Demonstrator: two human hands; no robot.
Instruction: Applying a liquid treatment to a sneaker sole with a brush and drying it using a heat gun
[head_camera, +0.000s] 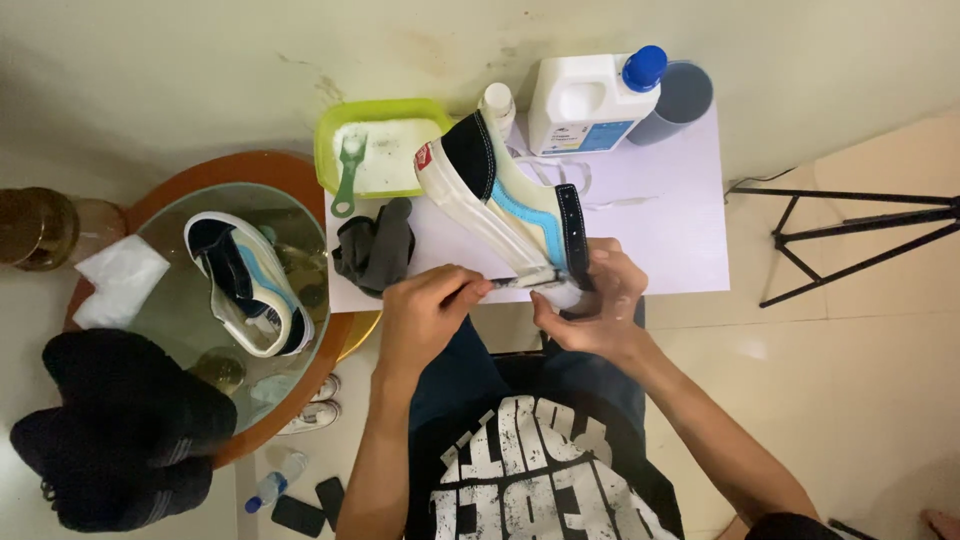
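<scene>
our right hand (600, 300) grips the sneaker (500, 200) at its near end, its length angling up-left away from us. our left hand (425, 305) pinches a small brush (515, 284) against it.

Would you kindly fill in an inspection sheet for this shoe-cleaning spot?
Surface: white sheet on the floor.
Job's things: sneaker held sole-up; small brush at its toe.
Clutter: green tray with green brush, dark cloth, white jug, small bottle, second sneaker on the glass table.
Grippers: left hand grips the small brush; right hand steadies the sneaker.
Cables: nothing seen.
Surroundings: black tripod, phones on the floor.
</scene>
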